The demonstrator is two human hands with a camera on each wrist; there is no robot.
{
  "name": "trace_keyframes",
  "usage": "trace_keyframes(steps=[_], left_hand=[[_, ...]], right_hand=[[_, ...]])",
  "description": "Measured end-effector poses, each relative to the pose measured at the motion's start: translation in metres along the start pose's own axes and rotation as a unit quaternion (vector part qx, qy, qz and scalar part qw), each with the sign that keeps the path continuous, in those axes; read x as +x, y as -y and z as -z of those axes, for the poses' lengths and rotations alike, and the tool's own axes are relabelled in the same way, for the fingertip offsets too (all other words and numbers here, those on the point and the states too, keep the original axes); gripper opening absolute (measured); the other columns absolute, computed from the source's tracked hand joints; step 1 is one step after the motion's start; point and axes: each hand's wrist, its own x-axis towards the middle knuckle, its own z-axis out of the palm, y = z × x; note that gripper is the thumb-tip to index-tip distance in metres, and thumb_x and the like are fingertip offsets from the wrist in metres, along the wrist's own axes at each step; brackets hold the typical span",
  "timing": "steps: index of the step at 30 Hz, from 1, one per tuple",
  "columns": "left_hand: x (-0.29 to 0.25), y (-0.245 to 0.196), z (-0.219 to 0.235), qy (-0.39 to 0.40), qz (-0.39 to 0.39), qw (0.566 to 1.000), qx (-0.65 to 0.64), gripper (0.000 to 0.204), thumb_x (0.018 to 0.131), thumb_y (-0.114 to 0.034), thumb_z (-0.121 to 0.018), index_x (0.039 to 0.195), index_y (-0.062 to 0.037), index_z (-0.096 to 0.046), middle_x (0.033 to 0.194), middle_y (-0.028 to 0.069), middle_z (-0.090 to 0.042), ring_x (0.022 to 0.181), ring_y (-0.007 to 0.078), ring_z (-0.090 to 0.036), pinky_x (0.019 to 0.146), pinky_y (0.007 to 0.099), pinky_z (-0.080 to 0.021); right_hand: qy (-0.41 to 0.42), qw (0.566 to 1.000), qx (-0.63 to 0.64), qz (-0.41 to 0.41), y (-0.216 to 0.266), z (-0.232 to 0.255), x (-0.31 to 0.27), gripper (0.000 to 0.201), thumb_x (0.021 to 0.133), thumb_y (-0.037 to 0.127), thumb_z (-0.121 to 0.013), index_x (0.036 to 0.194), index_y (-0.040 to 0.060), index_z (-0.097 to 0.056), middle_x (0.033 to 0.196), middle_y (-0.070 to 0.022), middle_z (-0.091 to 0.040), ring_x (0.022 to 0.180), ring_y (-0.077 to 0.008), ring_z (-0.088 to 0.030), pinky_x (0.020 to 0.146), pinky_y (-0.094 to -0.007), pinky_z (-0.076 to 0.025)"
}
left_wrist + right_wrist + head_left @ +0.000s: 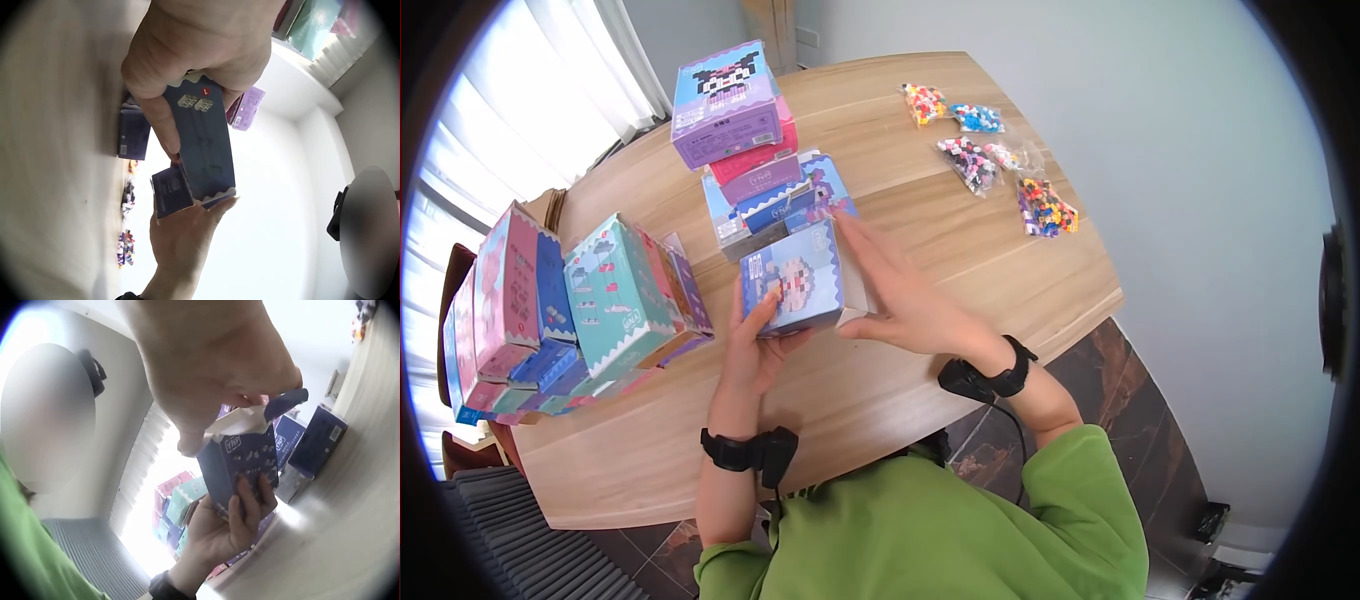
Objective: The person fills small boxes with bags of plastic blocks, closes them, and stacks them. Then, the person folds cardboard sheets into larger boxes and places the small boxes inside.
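Wooden bench (1000, 270) carries stacked boxes (740, 130) at 12 o'clock and bead bags (990, 150) at 2 o'clock. At centre, the left hand (755, 345) grips a blue box (792, 280); the right hand (910, 295), fingers straight, presses its open flap.

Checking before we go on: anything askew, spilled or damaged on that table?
Nothing spilled or damaged. The stacked boxes sit crooked, and the left-edge boxes lean. The bead bags look sealed. The held blue box has an open flap.
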Motion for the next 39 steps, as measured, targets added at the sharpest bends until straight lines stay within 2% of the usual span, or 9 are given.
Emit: trace_keyframes(steps=[5,7,11,17,20,22,26,30,39], left_hand=[[0.001,0.002,0.004,0.000,-0.016,1.000,-0.008,0.046,0.086,-0.013,-0.049,0.128,-0.0124,-0.028,0.114,0.0117,-0.050,0.094,0.0227,-0.059,0.067,0.0347,-0.057],[0.000,0.001,0.003,-0.004,-0.021,1.000,-0.008,0.046,0.086,-0.013,-0.049,0.127,-0.0122,-0.028,0.113,0.0114,-0.051,0.093,0.0220,-0.060,0.067,0.0346,-0.057],[0.001,0.001,0.005,-0.013,-0.021,0.999,-0.032,0.046,0.086,-0.013,-0.049,0.127,-0.0119,-0.029,0.112,0.0111,-0.051,0.092,0.0209,-0.060,0.065,0.0339,-0.057],[0.004,0.004,0.013,-0.012,-0.020,0.998,-0.062,0.043,0.086,-0.014,-0.048,0.126,-0.0116,-0.031,0.112,0.0106,-0.051,0.095,0.0207,-0.058,0.066,0.0342,-0.057],[0.005,0.004,0.014,-0.007,-0.024,0.999,-0.048,0.043,0.086,-0.013,-0.048,0.126,-0.0124,-0.030,0.113,0.0106,-0.051,0.096,0.0214,-0.058,0.067,0.0346,-0.057],[0.004,0.002,0.011,-0.021,-0.029,0.998,-0.046,0.043,0.086,-0.012,-0.049,0.125,-0.0131,-0.030,0.113,0.0104,-0.050,0.096,0.0219,-0.058,0.067,0.0350,-0.057],[0.004,0.002,0.011,-0.020,-0.037,0.998,-0.045,0.043,0.086,-0.011,-0.049,0.125,-0.0141,-0.030,0.112,0.0101,-0.050,0.096,0.0227,-0.058,0.067,0.0356,-0.057],[0.005,0.002,0.011,-0.030,-0.045,0.998,-0.043,0.043,0.086,-0.011,-0.049,0.124,-0.0141,-0.030,0.112,0.0101,-0.050,0.095,0.0233,-0.058,0.066,0.0356,-0.057],[0.006,0.004,0.013,-0.054,-0.062,0.996,-0.044,0.045,0.085,-0.011,-0.051,0.124,-0.0139,-0.030,0.112,0.0102,-0.049,0.095,0.0231,-0.058,0.065,0.0356,-0.057]], right_hand=[[0.079,0.996,-0.008,0.040,-0.013,0.037,0.016,0.067,0.072,0.022,-0.067,0.128,0.0021,-0.035,0.132,-0.0210,-0.033,0.120,-0.0337,-0.036,0.097,-0.0382,-0.032],[0.134,0.980,0.041,-0.141,-0.036,0.079,0.033,0.063,0.076,0.021,-0.065,0.128,0.0015,-0.035,0.127,-0.0182,-0.039,0.117,-0.0316,-0.040,0.096,-0.0381,-0.035],[0.024,0.910,-0.376,-0.172,-0.122,0.118,0.036,0.058,0.073,0.013,-0.062,0.125,0.0042,-0.037,0.121,-0.0219,-0.042,0.106,-0.0323,-0.049,0.088,-0.0376,-0.042],[0.021,0.874,-0.435,-0.217,-0.147,0.103,0.033,0.052,0.070,0.007,-0.057,0.119,0.0073,-0.041,0.118,-0.0260,-0.042,0.103,-0.0403,-0.048,0.081,-0.0481,-0.044],[0.005,0.893,-0.400,-0.207,-0.142,0.112,0.044,0.052,0.075,0.003,-0.049,0.125,0.0050,-0.036,0.112,-0.0206,-0.049,0.100,-0.0353,-0.053,0.083,-0.0407,-0.045],[-0.058,0.956,-0.079,-0.275,-0.110,0.122,0.052,0.044,0.079,0.007,-0.047,0.122,0.0063,-0.040,0.106,-0.0157,-0.054,0.092,-0.0288,-0.057,0.078,-0.0400,-0.049],[0.027,0.863,0.465,-0.194,-0.029,0.120,0.048,0.035,0.086,0.011,-0.046,0.120,0.0043,-0.042,0.101,-0.0093,-0.057,0.089,-0.0198,-0.059,0.076,-0.0361,-0.052],[0.151,0.901,0.332,-0.237,-0.007,0.099,0.043,0.035,0.090,0.017,-0.049,0.118,-0.0012,-0.043,0.103,-0.0127,-0.057,0.085,-0.0205,-0.061,0.077,-0.0334,-0.053],[0.184,0.925,0.198,-0.269,-0.018,0.069,0.046,0.027,0.089,0.026,-0.052,0.101,0.0026,-0.045,0.083,-0.0052,-0.060,0.075,-0.0103,-0.060,0.058,-0.0232,-0.051]])
